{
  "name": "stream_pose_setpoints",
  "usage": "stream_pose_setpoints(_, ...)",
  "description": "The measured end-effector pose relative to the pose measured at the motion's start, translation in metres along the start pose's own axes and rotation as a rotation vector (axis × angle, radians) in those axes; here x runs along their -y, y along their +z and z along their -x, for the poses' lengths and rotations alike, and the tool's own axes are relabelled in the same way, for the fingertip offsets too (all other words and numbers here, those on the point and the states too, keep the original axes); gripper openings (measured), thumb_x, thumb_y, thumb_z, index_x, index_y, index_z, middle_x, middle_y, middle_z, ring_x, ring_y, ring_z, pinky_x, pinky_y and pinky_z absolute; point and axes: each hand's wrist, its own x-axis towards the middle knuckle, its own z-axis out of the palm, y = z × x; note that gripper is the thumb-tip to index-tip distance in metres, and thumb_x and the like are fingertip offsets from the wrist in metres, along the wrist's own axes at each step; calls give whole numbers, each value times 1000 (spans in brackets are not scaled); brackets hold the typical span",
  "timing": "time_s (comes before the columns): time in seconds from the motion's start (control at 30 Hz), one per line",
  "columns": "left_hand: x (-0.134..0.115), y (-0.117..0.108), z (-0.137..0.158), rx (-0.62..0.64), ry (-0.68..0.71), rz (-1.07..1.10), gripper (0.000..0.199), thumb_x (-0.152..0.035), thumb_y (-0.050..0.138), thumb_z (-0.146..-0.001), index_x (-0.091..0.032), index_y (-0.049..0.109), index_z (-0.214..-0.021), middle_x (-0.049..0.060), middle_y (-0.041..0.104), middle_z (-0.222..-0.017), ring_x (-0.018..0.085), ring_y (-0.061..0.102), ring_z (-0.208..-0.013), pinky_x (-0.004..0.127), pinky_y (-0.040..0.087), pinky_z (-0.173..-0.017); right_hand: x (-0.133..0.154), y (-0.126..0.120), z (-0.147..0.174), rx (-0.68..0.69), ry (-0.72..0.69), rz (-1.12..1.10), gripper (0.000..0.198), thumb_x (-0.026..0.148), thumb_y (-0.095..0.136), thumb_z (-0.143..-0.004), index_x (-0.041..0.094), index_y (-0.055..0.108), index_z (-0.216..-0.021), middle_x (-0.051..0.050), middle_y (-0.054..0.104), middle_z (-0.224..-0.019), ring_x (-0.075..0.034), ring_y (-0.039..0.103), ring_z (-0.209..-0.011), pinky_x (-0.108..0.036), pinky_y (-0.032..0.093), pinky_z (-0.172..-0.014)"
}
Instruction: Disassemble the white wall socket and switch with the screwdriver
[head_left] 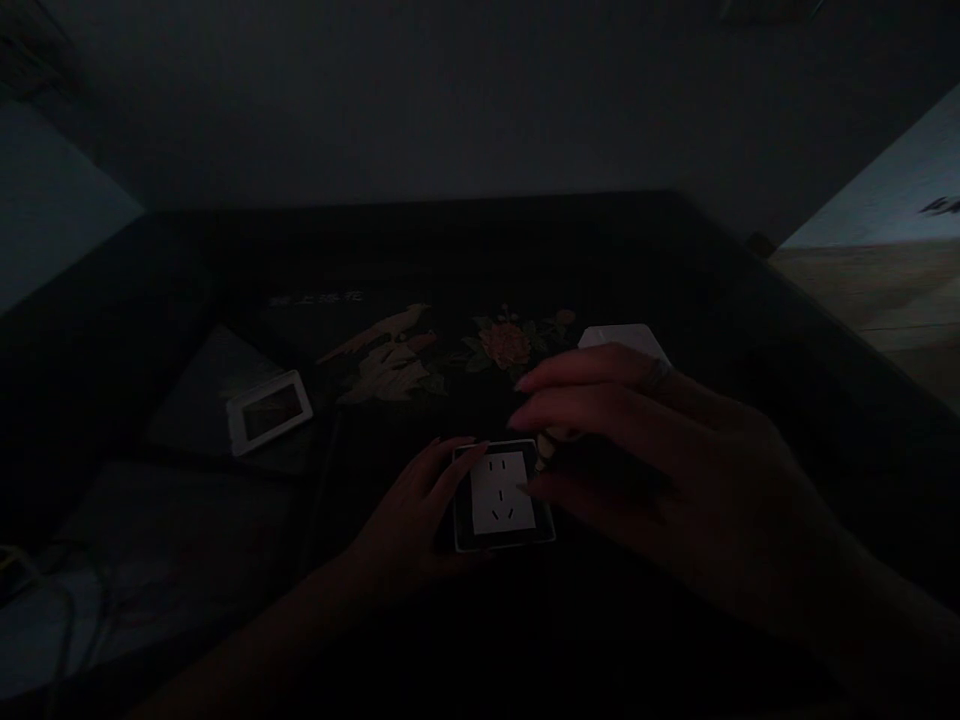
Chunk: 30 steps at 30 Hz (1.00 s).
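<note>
A white wall socket (501, 495) with a dark surround lies face up on the dark table in front of me. My left hand (420, 500) grips its left side, fingertips over the upper left corner. My right hand (645, 440) hovers at the socket's right, fingers stretched out and thumb apart from them, the thumb tip near the socket's right edge. In the gap between thumb and fingers shows a small yellowish and dark thing (550, 448); it is too dim to name, and it looks to lie beyond the hand.
A white rectangular frame (306, 392) lies to the left. Behind my right hand, a white piece (626, 338) is partly hidden. The dark tabletop (480, 250) bears a printed bird and flowers. Cables (67, 610) run at the lower left. A wall stands behind the table; the light is very dim.
</note>
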Motion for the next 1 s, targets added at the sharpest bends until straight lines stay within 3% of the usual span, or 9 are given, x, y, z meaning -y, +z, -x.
stream_pose_setpoints(0.13, -1, 0, 0, -12, 7, 3, 105, -38, 78, -77, -33, 8, -155, 17, 37, -152, 41, 43, -137, 62, 45, -106, -2, -1, -1, 28, 8, -41, 31, 10, 50, -95, 24, 65, -119, -4, 69, -114, -15, 68, -103, -26, 57, -87)
stream_pose_setpoints(0.27, 1, 1, 1, -10, 11, 1, 105, -39, 78, -77, -32, 8, -155, 17, 38, -152, 41, 43, -137, 62, 44, -107, -1, -5, 0, 119, 17, -109, 37, 10, 52, -94, 25, 59, -127, -2, 67, -127, -15, 64, -115, -25, 54, -95)
stream_pose_setpoints(0.4, 1, 2, 2, -20, 12, -11, 105, -40, 78, -77, -32, 8, -155, 17, 37, -152, 42, 43, -137, 63, 44, -107, -1, -1, -1, 17, -7, -54, 14, 16, 58, -94, 18, 67, -105, -7, 70, -116, -17, 66, -107, -24, 55, -89)
stream_pose_setpoints(0.47, 1, 2, 1, -25, 17, -12, 106, -40, 78, -77, -33, 6, -155, 16, 37, -152, 41, 44, -137, 62, 45, -107, -2, -1, -2, 11, -12, -43, 17, 13, 53, -96, 18, 68, -101, -6, 71, -113, -16, 67, -105, -25, 55, -89)
stream_pose_setpoints(0.6, -1, 0, 0, -12, 6, 2, 106, -39, 78, -78, -34, 6, -155, 16, 38, -151, 41, 43, -137, 60, 47, -106, -2, -6, 1, 143, 2, -77, 36, 7, 48, -93, 26, 60, -121, -3, 61, -140, -16, 62, -120, -29, 53, -97)
stream_pose_setpoints(0.67, 0, 0, 0, 8, -3, 5, 105, -39, 78, -78, -33, 7, -155, 17, 37, -152, 42, 41, -139, 61, 45, -107, -2, -6, 1, 145, 8, -39, 37, 8, 50, -92, 25, 56, -124, -5, 57, -143, -19, 60, -123, -33, 54, -98)
stream_pose_setpoints(0.77, 0, -1, -1, 9, 4, 6, 106, -41, 78, -77, -33, 7, -155, 17, 36, -152, 42, 41, -139, 63, 44, -107, -3, 0, -3, 69, -46, 88, 22, 13, 54, -94, 19, 61, -114, -10, 67, -122, -24, 63, -114, -37, 56, -91)
stream_pose_setpoints(0.87, -1, -2, -1, 9, -2, 6, 105, -41, 78, -77, -33, 8, -155, 17, 36, -152, 42, 42, -138, 64, 43, -108, -3, 5, -6, 3, -68, 125, 19, 13, 52, -95, 18, 64, -108, -8, 68, -102, -20, 66, -97, -31, 58, -79)
stream_pose_setpoints(1.0, -1, -2, -1, 35, -21, 10, 104, -40, 78, -77, -32, 9, -154, 18, 35, -152, 42, 40, -139, 63, 45, -107, 0, 0, -5, 6, -9, 43, 27, 10, 50, -94, 20, 63, -116, -6, 66, -108, -16, 68, -96, -25, 58, -77)
